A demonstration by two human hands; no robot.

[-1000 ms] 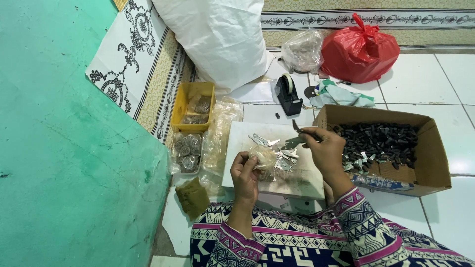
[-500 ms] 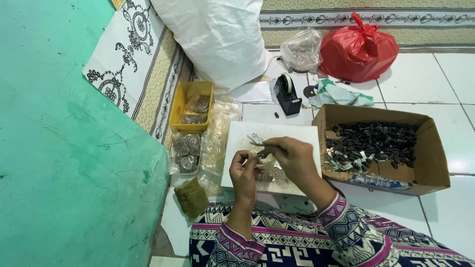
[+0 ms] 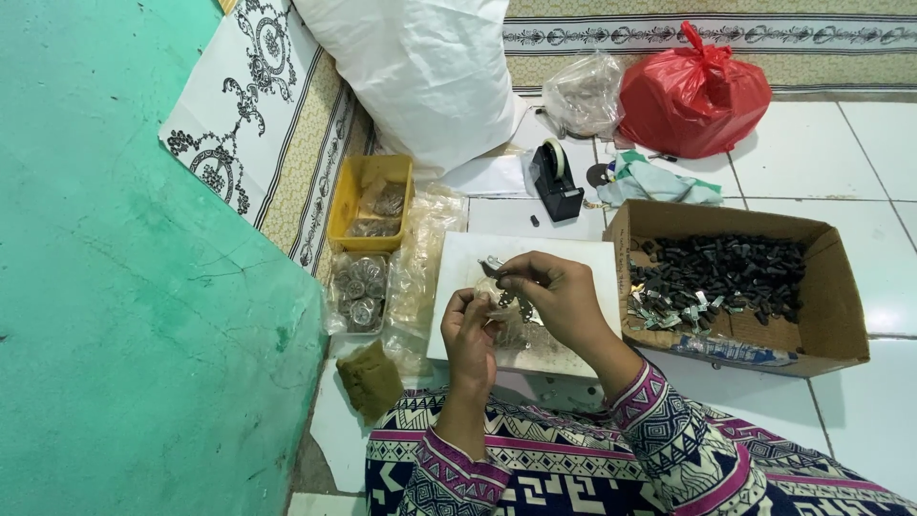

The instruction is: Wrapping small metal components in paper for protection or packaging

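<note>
— While the patterned sleeves rest low in the frame, what are the hands doing at centre?

— The left hand [image 3: 470, 330] is curled around a small clear plastic bag [image 3: 497, 304], and the right hand [image 3: 559, 296] pinches a small metal piece [image 3: 493, 263] at the bag's mouth, both over the white board [image 3: 583, 258].

— So which stage is this?

— Filling, I'd judge: a piece going into the bag.

— And the supply?

— The cardboard box [image 3: 841, 315] of dark and silvery small parts sits at right, just beside the board. A yellow tray [image 3: 342, 205] stands to the left, a tape dispenser [image 3: 554, 177] above.

— What does the next move need?

— Probably a steady bag mouth and a clean release.
</note>
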